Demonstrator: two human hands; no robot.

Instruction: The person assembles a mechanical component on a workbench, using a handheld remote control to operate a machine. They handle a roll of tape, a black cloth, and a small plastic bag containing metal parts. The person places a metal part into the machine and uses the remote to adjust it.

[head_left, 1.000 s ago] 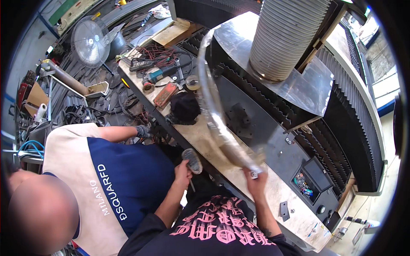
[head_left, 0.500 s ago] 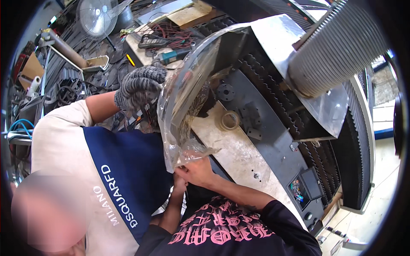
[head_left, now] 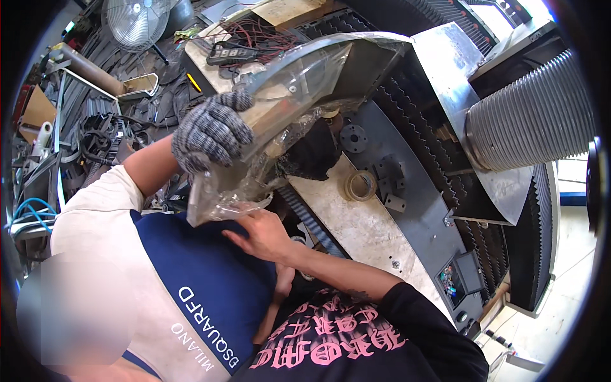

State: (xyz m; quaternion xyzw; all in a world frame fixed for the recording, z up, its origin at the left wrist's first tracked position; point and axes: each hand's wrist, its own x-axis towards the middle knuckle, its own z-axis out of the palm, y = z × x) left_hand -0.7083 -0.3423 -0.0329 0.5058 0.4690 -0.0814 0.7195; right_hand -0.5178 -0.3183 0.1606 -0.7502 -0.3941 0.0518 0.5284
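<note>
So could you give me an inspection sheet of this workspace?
Surface: pale bench top, worn, beside a dark machine.
Job's things: curved metal part in a clear bag, held off the bench.
Clutter: tape roll, dark blocks, round flange.
Hands: right hand with fingers stretched along the bag's lower end; left hand mostly hidden; a co-worker's gloved hand grips the bag higher up.
Cables: red wires at the bench's far end; blue hose at left.
Surroundings: fan, ribbed duct.
</note>
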